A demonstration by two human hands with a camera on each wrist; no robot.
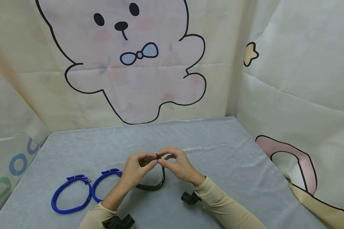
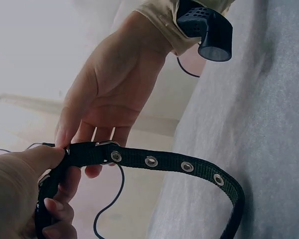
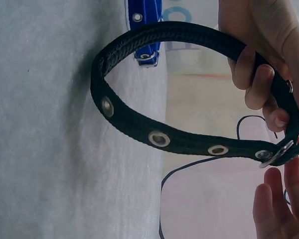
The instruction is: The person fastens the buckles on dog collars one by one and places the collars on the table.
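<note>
A dark green collar (image 1: 152, 187) with metal eyelets hangs as a loop between both hands above the table. My left hand (image 1: 134, 167) grips the collar from the left, thumb along the strap and fingers curled round it. Thumb and fingers of my right hand (image 1: 177, 163) pinch the strap at the buckle. In the right wrist view the metal buckle (image 3: 279, 154) sits near the strap's last visible eyelet. The left wrist view shows the strap's row of eyelets (image 2: 151, 161) running away from the fingers. Fingers partly hide where the strap passes through the buckle.
Two blue collars, one farther left (image 1: 53, 198) and one partly behind the left forearm (image 1: 94, 187), lie buckled in rings on the grey tablecloth (image 1: 218, 143). Printed curtains (image 1: 289, 79) stand behind and beside the table. Dark camera mounts (image 1: 190, 197) sit at both wrists.
</note>
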